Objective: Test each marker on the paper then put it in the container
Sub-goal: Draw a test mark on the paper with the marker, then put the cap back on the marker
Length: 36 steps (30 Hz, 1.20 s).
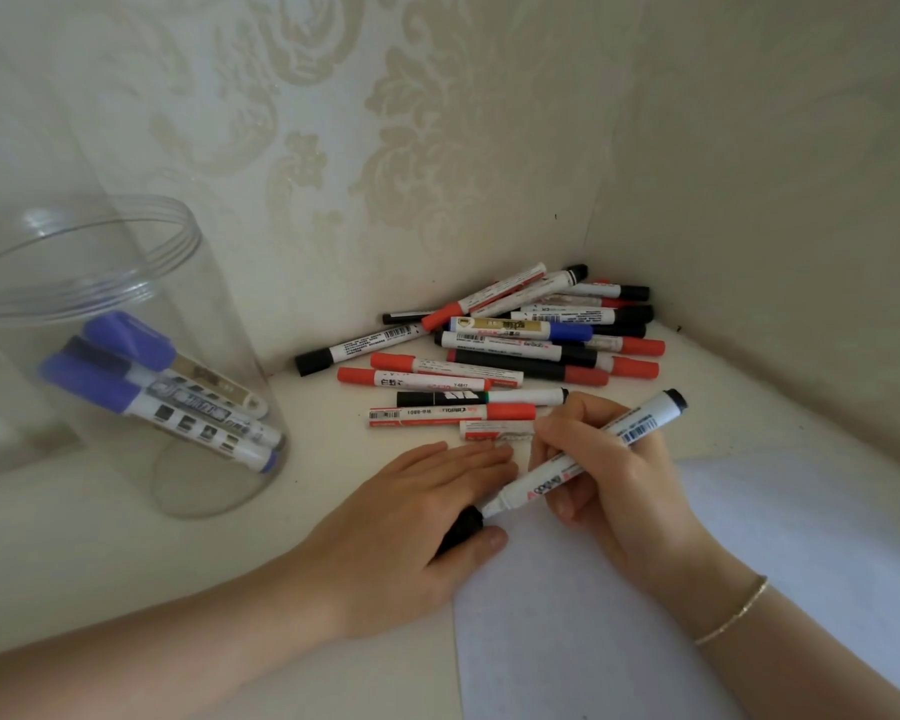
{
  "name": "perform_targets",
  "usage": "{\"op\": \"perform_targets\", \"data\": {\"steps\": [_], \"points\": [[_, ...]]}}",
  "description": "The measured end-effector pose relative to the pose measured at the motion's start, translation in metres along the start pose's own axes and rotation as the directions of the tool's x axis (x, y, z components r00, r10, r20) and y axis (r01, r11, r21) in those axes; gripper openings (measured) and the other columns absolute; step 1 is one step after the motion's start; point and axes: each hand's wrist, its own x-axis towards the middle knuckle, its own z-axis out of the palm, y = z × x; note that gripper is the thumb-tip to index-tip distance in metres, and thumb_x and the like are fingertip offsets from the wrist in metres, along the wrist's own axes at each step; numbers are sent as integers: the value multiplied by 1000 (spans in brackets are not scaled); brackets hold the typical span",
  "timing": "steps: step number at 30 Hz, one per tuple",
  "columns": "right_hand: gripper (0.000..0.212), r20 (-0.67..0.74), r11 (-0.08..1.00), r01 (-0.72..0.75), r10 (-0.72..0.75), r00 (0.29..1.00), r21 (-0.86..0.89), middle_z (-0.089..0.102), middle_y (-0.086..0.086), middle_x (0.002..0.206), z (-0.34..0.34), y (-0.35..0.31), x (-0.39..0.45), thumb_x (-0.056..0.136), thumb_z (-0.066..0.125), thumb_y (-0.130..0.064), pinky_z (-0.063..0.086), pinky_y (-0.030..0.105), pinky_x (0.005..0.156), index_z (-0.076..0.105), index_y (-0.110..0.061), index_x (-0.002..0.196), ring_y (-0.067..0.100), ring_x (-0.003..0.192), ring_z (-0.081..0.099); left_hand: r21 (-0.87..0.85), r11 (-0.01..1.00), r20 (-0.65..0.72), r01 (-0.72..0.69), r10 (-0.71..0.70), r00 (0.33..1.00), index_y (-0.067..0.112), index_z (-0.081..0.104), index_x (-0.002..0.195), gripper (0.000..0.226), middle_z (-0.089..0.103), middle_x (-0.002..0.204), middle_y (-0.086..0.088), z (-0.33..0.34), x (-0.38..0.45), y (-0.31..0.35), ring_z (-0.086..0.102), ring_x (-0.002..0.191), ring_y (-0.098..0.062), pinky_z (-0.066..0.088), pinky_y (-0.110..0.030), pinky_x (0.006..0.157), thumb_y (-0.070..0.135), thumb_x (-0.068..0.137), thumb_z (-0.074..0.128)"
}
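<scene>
At lower centre of the head view, my right hand (606, 472) grips a white marker (583, 454), tip near the paper's (645, 615) upper-left edge. My left hand (411, 532) pinches its black cap (461, 530). Loose markers (494, 350) crowd the corner; the clear container (100, 324) stands left, bare tabletop (328, 459) between.
</scene>
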Motion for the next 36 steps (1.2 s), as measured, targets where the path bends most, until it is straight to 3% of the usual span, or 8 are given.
{"op": "perform_targets", "data": {"steps": [6, 11, 15, 20, 23, 29, 33, 36], "points": [[23, 112, 996, 35, -26, 993, -81, 65, 23, 66, 1, -1, -2, 69, 77, -15, 40, 23, 36, 60, 0, 64, 23, 35, 49, -53, 998, -42, -24, 22, 999, 40, 28, 145, 50, 25, 147, 31, -2, 1, 2, 11, 135, 19, 8, -13, 114, 50, 96, 34], [43, 208, 977, -103, 63, 976, 188, 64, 32, 80, 2, -9, -1, 78, 70, -37, 51, 35, 51, 67, 6, 76, 31, 52, 59, -312, 950, -193, -13, -49, 980, 38, 46, 135, 40, 55, 121, 25, -5, -1, 1, 49, 117, 5, 38, -14, 96, 31, 96, 50], [8, -45, 984, -84, 92, 995, 154, 58, 19, 63, 11, -17, 3, 89, 57, -10, 46, 29, 41, 56, -2, 89, 25, 43, 54, -315, 949, -259, -15, -71, 963, 41, 51, 125, 33, 63, 96, 21, -19, -1, 12, 60, 85, 1, 44, -14, 71, 46, 93, 53], [20, -328, 994, 72, -95, 940, -80, 48, 10, 47, 31, -33, 19, 89, 54, 4, 39, 25, 34, 43, -9, 78, 20, 32, 48, -467, 884, -397, 10, -220, 891, 30, 58, 71, 29, 43, 50, 5, -57, 14, 29, 36, 48, -4, 31, -24, 52, 49, 90, 47], [24, -355, 992, 92, -116, 928, -82, 48, 12, 47, 48, -42, 25, 87, 55, 3, 41, 25, 35, 40, -11, 73, 20, 32, 49, -471, 881, -492, 43, -302, 817, 13, 52, 59, 44, 44, 48, -12, -71, 20, 30, 33, 45, -10, 32, -32, 51, 43, 91, 52], [27, -363, 990, 138, -123, 924, 17, 47, 6, 35, 74, -61, 21, 84, 52, 8, 36, 20, 32, 38, -10, 69, 17, 28, 47, -425, 904, -602, 55, -327, 728, 8, 58, 58, 42, 52, 49, -13, -93, 17, 32, 50, 52, -29, 41, -41, 54, 37, 89, 63], [28, -309, 988, 129, -98, 946, 81, 48, 6, 37, 88, -79, 23, 85, 55, 6, 37, 22, 33, 37, -11, 71, 17, 28, 46, -295, 953, -680, 70, -261, 685, 13, 60, 61, 35, 46, 45, 0, -115, 11, 36, 40, 42, -13, 36, -22, 44, 37, 85, 66], [26, -206, 980, 140, -109, 972, 143, 49, 5, 39, 102, -101, 37, 88, 55, 4, 36, 20, 33, 40, -10, 72, 14, 29, 45, -146, 983, -660, 107, -178, 730, 20, 61, 76, 20, 53, 51, 8, -149, 0, 49, 47, 43, -11, 37, -19, 43, 36, 87, 61]]}}
